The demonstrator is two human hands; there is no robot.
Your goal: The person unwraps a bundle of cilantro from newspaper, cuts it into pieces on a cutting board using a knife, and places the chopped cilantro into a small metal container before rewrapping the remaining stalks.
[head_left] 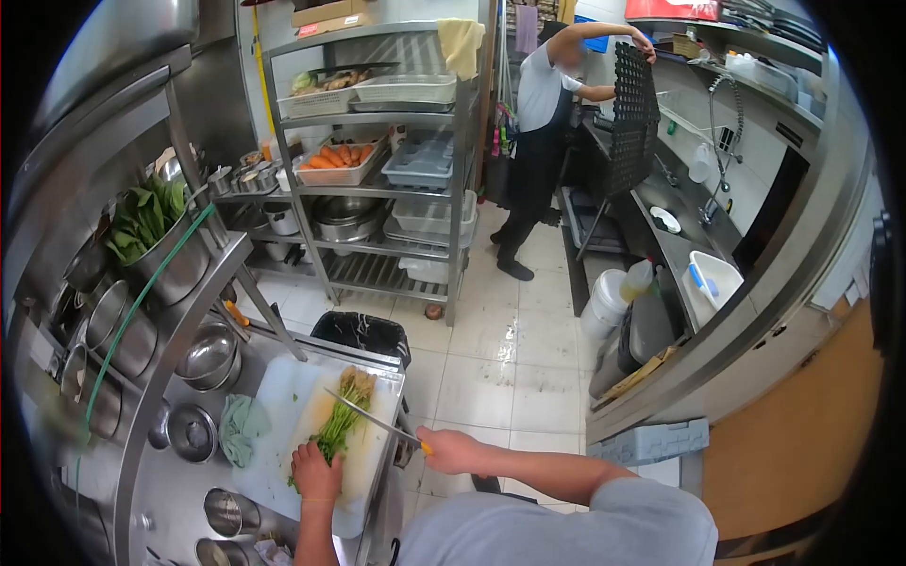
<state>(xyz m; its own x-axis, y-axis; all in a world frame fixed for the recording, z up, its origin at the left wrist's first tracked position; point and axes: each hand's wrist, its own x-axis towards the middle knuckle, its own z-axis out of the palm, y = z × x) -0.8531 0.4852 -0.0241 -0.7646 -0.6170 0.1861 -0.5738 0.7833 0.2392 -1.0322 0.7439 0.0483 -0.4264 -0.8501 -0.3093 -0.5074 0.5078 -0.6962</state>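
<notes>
Lower centre: your left hand (pixel 315 474) pinned the greens (pixel 342 420) to the cutting board (pixel 283 396); your right hand (pixel 449 451) clenched the knife (pixel 370 416) across them.

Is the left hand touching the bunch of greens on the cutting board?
Touching. The head view shows the left hand pressed onto the bunch of greens, stems running out from under its fingers.

carrots tray (pixel 338 162), black bin (pixel 362 333) (lined), green cloth (pixel 242 426)

No text, label, brand or number is legible anywhere here; the boxes and shelves are too small and blurred.
</notes>
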